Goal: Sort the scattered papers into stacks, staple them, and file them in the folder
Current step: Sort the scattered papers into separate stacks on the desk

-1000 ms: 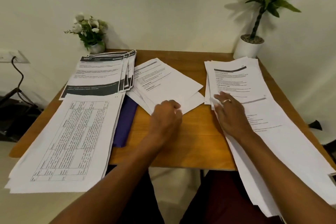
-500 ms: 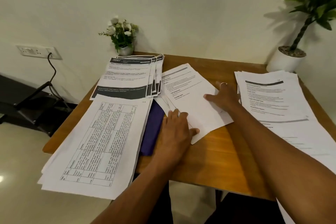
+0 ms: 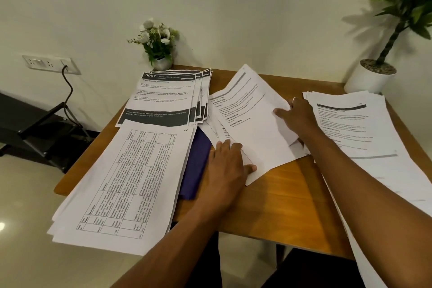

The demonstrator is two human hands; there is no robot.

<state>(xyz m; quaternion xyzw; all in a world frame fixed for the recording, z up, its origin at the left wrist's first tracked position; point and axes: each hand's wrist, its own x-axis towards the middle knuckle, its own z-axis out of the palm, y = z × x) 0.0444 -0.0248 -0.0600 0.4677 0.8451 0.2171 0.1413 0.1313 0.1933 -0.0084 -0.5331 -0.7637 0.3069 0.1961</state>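
Hands: L (image 3: 228, 163) + R (image 3: 295, 116) flat on centre papers (image 3: 254, 124).

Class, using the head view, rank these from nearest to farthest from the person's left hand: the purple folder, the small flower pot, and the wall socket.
1. Purple folder: right beside the left hand, on its left.
2. Small flower pot: at the table's back edge, by the wall.
3. Wall socket: off the table, far left on the wall.

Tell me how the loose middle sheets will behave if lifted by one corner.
The middle sheets look thin and unstapled, so they would probably droop and fan apart. On the smooth wooden table they likely slide easily; both hands, left hand and right hand, rest on them.
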